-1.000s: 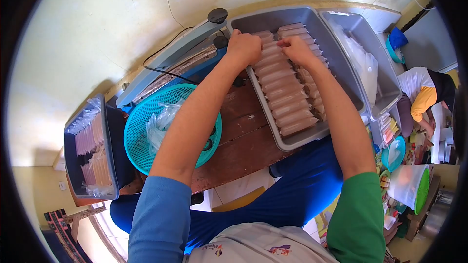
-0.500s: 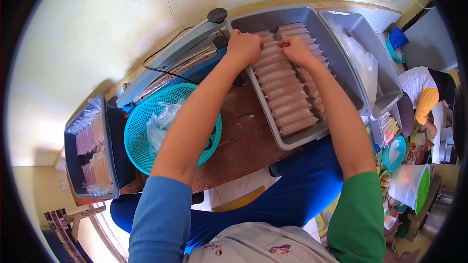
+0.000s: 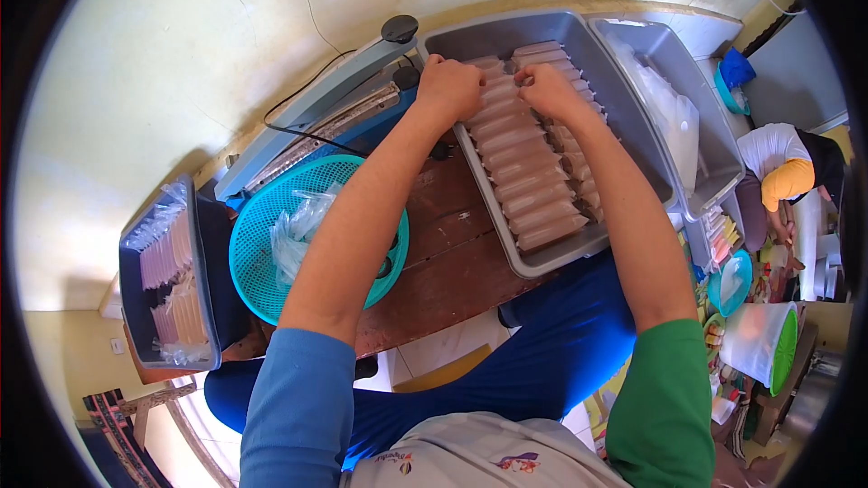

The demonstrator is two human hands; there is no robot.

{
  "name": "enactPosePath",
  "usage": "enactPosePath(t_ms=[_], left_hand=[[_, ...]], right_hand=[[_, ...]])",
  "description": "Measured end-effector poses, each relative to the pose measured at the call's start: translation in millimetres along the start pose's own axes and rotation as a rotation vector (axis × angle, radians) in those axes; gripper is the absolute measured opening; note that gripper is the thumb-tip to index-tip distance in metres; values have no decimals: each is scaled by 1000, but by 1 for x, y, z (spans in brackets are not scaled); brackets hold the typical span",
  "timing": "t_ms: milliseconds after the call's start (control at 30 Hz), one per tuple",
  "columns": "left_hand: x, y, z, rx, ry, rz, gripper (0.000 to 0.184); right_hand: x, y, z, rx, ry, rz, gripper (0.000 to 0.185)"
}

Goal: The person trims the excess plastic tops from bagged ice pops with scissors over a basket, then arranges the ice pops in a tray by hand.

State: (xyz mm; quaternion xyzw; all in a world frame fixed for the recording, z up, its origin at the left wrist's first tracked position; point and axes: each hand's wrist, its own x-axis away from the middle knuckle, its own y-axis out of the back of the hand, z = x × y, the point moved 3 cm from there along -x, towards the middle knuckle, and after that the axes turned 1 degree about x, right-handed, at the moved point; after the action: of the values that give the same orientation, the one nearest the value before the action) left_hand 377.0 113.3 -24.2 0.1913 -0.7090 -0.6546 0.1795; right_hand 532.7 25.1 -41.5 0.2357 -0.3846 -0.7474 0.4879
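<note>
In the large grey tray (image 3: 522, 269) lie slim sealed plastic packets (image 3: 533, 190) filled with something brownish, packed side by side in two rows. My left hand (image 3: 452, 89) is closed at the far left end of the left row, over the tray's rim. My right hand (image 3: 551, 90) is closed in a pinch at the inner end of the same row. One packet spans the space between my hands, and their fingers are at its two ends. My fingertips are partly hidden.
Left of the tray are a blue impulse sealer (image 3: 316, 108) and a turquoise basket (image 3: 249, 253) holding clear plastic bags. A dark bin (image 3: 217, 280) of packets stands further left. A second grey tray (image 3: 723, 181) with clear plastic adjoins on the right. Beyond it, another person (image 3: 787, 172) bends over.
My hands stay at almost the same place over the left row, with only a slight shift of the fingers. The other person's arm has moved at the right.
</note>
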Motion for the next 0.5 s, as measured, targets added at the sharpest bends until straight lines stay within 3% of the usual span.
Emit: enactPosePath(t_ms=[167,500], left_hand=[[8,0,4,177,-80,-266,25],[63,3,-2,505,-150,-449,15]], right_hand=[[15,5,26,163,121,-105,24],[40,3,59,337,214,-106,18]])
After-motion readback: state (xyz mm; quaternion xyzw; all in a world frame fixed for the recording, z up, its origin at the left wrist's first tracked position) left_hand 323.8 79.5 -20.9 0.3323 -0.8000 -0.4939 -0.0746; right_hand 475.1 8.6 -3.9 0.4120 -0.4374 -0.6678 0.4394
